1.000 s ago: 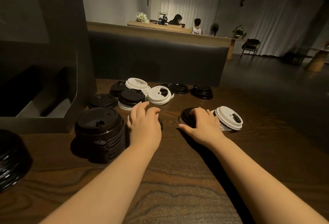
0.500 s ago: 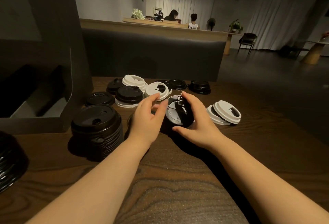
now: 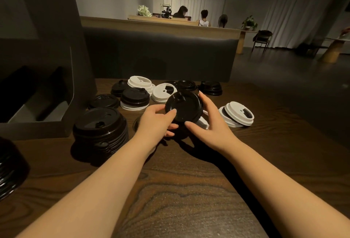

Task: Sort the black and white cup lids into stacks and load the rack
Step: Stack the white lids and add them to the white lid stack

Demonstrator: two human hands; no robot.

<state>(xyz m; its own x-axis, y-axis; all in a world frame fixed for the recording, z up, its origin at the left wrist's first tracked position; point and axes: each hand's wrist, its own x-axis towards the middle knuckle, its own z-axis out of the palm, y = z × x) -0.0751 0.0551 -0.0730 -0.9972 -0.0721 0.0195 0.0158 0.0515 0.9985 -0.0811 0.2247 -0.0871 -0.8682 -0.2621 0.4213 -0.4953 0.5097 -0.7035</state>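
Both hands on one black lid (image 3: 184, 108), held tilted above the table (image 3: 189, 190), approx centre. Left hand (image 3: 154, 124): thumb + fingers curled on the lid's left rim. Right hand (image 3: 212, 124): fingers round the right/far rim, thumb at the near edge. A white lid (image 3: 203, 122) edge pokes out under the black one by the right palm; can't tell which hand carries it.

Black stack (image 3: 100, 129) stands just left of the left hand. 2nd black stack (image 3: 9, 169) at the far left edge, partly cut off. Loose lids behind the hands, black + white mixed; white pair (image 3: 239, 114) lies tilted just right of the right hand. Rack (image 3: 37, 93) at left, on the table behind the black stack, open slots dark.
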